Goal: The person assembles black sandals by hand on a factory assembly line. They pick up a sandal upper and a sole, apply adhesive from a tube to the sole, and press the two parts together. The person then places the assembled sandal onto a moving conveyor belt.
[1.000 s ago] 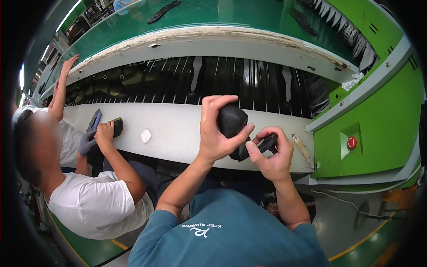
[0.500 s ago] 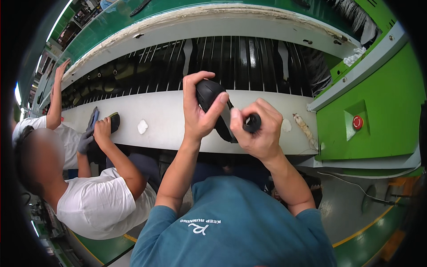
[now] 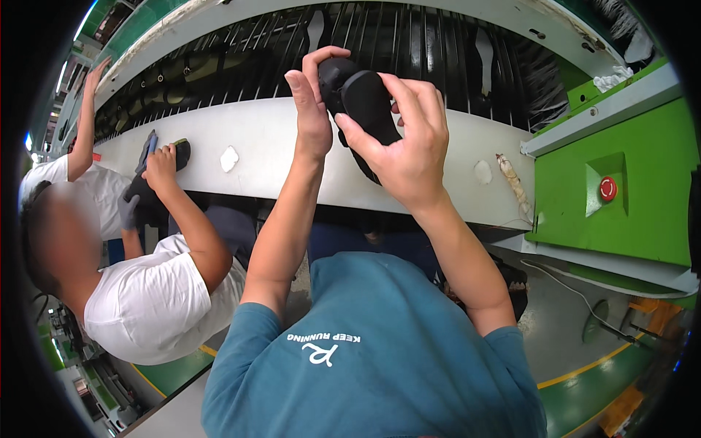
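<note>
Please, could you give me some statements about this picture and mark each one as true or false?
1. The person's right hand has its grip on a black shoe piece. True.
2. A white scrap lies on the white ledge, to the left of the person's left hand. True.
3. The red push button is mounted on the white ledge. False: it is on the green panel.
4. The nearest co-worker wears a grey glove. True.
5. The person's own T-shirt is white. False: it is teal.
</note>
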A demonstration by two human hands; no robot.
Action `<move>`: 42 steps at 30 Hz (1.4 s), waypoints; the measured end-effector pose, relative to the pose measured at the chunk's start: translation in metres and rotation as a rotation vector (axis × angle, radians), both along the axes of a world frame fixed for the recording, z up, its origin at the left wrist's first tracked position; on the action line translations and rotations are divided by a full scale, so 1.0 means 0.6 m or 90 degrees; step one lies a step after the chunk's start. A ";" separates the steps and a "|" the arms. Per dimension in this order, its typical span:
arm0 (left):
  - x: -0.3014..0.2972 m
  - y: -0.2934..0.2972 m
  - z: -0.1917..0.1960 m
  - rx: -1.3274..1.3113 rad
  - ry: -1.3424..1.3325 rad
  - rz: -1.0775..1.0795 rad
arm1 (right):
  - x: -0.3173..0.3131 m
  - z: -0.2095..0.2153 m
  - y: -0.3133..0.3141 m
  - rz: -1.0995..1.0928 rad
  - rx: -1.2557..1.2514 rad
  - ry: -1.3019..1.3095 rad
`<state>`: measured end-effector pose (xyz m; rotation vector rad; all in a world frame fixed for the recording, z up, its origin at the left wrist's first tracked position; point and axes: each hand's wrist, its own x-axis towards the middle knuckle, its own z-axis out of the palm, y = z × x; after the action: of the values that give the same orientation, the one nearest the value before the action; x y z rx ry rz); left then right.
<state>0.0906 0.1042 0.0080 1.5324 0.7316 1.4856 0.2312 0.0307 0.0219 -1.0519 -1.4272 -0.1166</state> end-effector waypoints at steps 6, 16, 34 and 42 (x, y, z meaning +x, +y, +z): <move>0.002 -0.002 -0.002 -0.015 -0.009 -0.004 | -0.007 0.007 0.002 -0.001 -0.065 -0.032; 0.000 -0.002 -0.005 0.001 -0.006 -0.008 | -0.006 0.004 0.007 0.000 -0.053 -0.024; -0.018 -0.016 0.004 0.026 0.043 -0.049 | -0.001 0.001 0.003 0.017 -0.043 -0.016; -0.016 -0.031 0.010 0.046 0.082 -0.025 | 0.002 0.002 -0.008 0.024 0.000 -0.003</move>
<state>0.0812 0.0857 0.0137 1.7004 0.7241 1.4079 0.2324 0.0259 0.0230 -1.0256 -1.4500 -0.0920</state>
